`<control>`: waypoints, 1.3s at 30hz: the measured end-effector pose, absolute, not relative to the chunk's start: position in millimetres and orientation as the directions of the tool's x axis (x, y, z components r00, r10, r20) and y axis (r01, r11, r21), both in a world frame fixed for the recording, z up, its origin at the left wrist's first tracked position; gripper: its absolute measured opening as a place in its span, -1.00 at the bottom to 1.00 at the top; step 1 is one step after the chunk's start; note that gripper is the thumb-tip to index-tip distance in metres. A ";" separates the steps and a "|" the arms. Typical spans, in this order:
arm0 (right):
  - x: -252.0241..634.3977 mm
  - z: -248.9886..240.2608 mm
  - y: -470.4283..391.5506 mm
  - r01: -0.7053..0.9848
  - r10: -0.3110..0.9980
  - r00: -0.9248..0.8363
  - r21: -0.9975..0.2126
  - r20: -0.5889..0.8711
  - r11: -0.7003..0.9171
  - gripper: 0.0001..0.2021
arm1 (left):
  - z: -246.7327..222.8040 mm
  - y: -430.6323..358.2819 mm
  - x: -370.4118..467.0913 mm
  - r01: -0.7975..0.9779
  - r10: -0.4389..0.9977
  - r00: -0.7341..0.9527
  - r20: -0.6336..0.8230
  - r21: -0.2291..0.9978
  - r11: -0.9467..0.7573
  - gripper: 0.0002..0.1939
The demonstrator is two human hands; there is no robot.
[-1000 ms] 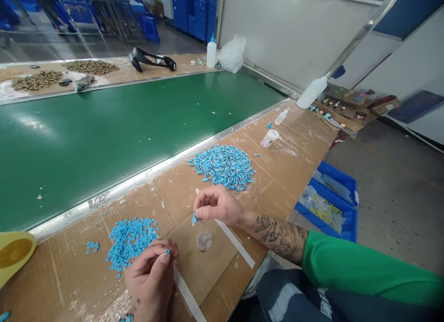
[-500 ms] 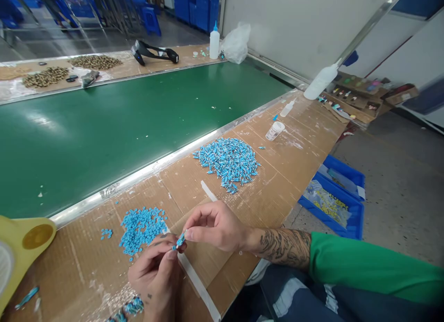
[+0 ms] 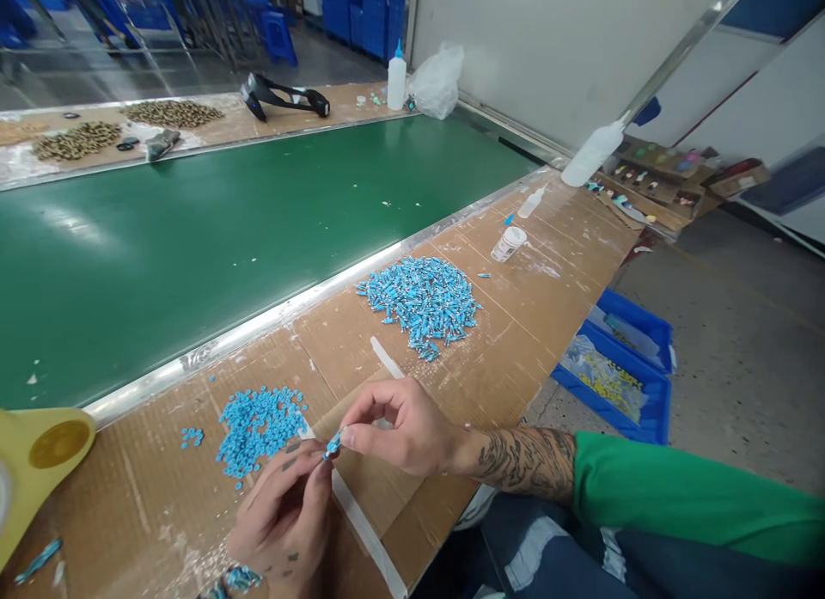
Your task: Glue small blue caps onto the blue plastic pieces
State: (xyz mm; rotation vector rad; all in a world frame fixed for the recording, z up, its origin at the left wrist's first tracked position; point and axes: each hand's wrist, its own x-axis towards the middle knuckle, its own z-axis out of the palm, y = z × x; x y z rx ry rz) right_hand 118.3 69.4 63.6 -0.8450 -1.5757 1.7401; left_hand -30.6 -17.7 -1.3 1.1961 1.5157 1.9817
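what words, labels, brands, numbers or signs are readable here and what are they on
No text can be read anywhere in this picture.
White cup on the cardboard-covered bench: dark printing on its side, too small and blurred to read.
Cardboard box at far right: a pale patch, too small to tell whether it bears text.
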 end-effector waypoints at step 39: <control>122.0 61.7 63.0 -0.018 0.839 -0.536 -0.994 0.098 0.105 -0.78 | 16.1 -11.0 -25.8 0.371 0.625 -0.558 0.546 0.838 -0.400 -0.91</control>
